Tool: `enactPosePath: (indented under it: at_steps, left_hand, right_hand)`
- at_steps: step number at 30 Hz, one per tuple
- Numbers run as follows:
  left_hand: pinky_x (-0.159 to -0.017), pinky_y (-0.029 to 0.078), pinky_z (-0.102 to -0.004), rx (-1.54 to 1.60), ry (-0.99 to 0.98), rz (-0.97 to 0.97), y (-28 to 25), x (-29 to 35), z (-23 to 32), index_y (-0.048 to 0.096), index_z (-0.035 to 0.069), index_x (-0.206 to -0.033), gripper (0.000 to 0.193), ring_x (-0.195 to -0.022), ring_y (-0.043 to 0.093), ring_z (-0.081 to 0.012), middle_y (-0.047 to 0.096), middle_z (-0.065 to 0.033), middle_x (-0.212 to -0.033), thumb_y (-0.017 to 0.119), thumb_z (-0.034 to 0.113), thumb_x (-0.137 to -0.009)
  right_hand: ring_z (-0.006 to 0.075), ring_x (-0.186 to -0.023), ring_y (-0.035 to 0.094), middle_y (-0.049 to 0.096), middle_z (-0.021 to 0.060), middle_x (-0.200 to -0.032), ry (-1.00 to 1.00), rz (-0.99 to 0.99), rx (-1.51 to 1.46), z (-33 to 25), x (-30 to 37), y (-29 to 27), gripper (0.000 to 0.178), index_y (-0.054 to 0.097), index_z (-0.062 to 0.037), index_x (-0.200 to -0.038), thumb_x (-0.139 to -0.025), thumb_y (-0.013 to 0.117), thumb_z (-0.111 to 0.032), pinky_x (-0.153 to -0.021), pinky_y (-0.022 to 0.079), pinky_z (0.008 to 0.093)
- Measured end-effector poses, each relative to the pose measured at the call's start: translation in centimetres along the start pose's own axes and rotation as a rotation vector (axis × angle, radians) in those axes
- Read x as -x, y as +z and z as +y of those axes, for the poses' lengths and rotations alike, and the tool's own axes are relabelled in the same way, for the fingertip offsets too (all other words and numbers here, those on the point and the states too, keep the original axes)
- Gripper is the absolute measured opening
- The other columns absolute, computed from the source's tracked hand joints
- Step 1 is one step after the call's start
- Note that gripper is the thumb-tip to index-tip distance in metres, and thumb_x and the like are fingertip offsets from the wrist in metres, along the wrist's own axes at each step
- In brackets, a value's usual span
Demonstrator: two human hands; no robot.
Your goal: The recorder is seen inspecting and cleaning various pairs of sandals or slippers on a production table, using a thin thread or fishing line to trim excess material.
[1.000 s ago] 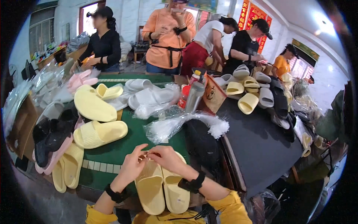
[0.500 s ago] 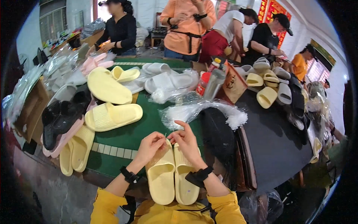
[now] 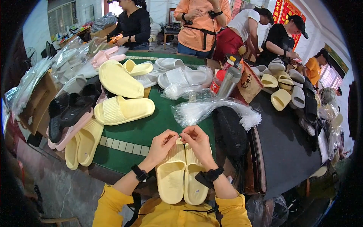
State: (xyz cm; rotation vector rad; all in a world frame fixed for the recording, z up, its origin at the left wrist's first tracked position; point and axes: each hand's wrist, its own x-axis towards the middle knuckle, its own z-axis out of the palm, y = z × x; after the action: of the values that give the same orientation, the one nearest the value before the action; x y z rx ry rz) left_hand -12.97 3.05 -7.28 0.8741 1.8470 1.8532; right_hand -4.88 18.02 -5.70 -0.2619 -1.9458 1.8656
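A green tabletop [image 3: 160, 115] bears a yellow slipper [image 3: 132, 108], grey slippers [image 3: 176, 77], white plastic strands [image 3: 202, 109].

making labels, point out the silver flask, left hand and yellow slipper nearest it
Silver flask [image 3: 228, 85], head view: on its metal side
Left hand [image 3: 162, 146], head view: middle of the hand
Yellow slipper [image 3: 171, 180], head view: on its footbed

We record pale yellow for the slipper pair [image 3: 171, 183], its straps [image 3: 176, 156] finely ribbed. Sleeves [image 3: 113, 202]: mustard yellow; wristbands [image 3: 140, 173]: black. We log the tabletop [image 3: 130, 133] as green, crossed by a row of cream squares [image 3: 122, 146], and the side table [image 3: 289, 143] as black. We note black slippers [image 3: 72, 108], pink slippers [image 3: 107, 56], light grey slippers [image 3: 176, 77]. Fastener bundle [image 3: 198, 111]: white. Flask [image 3: 229, 84]: silver-grey; jar lid [image 3: 220, 75]: red.
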Motion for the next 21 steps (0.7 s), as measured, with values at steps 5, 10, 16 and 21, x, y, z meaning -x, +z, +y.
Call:
enactPosePath:
  at_steps: [5,10,16,21]
  left_hand:
    - [-0.064,0.045,-0.0228,-0.048,0.053,0.024,-0.01,0.04,0.06,0.062,0.000,-0.101,0.013,-0.070,0.054,-0.0059,0.060,-0.0009,-0.077,0.058,0.012,-0.097]
    - [-0.064,0.044,-0.0227,-0.083,0.037,0.014,-0.07,0.14,0.14,0.063,0.001,-0.101,0.012,-0.069,0.053,-0.0062,0.061,-0.0012,-0.079,0.058,0.011,-0.096]
    - [-0.064,0.045,-0.0233,-0.123,0.058,0.011,-0.02,0.18,0.20,0.063,0.000,-0.102,0.014,-0.069,0.053,-0.0068,0.063,-0.0011,-0.081,0.058,0.011,-0.096]
    - [-0.064,0.043,-0.0224,-0.164,0.112,0.029,0.03,0.12,-0.11,0.065,0.000,-0.103,0.015,-0.072,0.053,-0.0056,0.063,0.0002,-0.083,0.058,0.011,-0.097]
  right_hand:
    - [0.0080,-0.077,0.064,0.066,0.0021,-0.084,-0.018,-0.013,0.010,-0.07,0.07,-0.06,0.009,0.061,-0.0004,-0.095,-0.090,0.067,-0.004,-0.068,0.052,0.0229]
    - [0.0075,-0.078,0.064,0.067,0.0015,-0.083,-0.004,-0.022,0.017,-0.21,0.11,-0.21,0.008,0.062,-0.0007,-0.093,-0.088,0.068,-0.004,-0.068,0.051,0.0226]
    - [0.0064,-0.075,0.062,0.067,0.0005,-0.083,-0.016,-0.025,0.054,-0.34,0.15,-0.07,0.008,0.064,-0.0012,-0.090,-0.086,0.070,-0.004,-0.066,0.049,0.0224]
    - [0.0064,-0.075,0.061,0.067,0.0004,-0.082,-0.023,-0.065,0.144,-0.33,0.33,-0.24,0.010,0.064,-0.0007,-0.092,-0.085,0.071,-0.004,-0.067,0.049,0.0220]
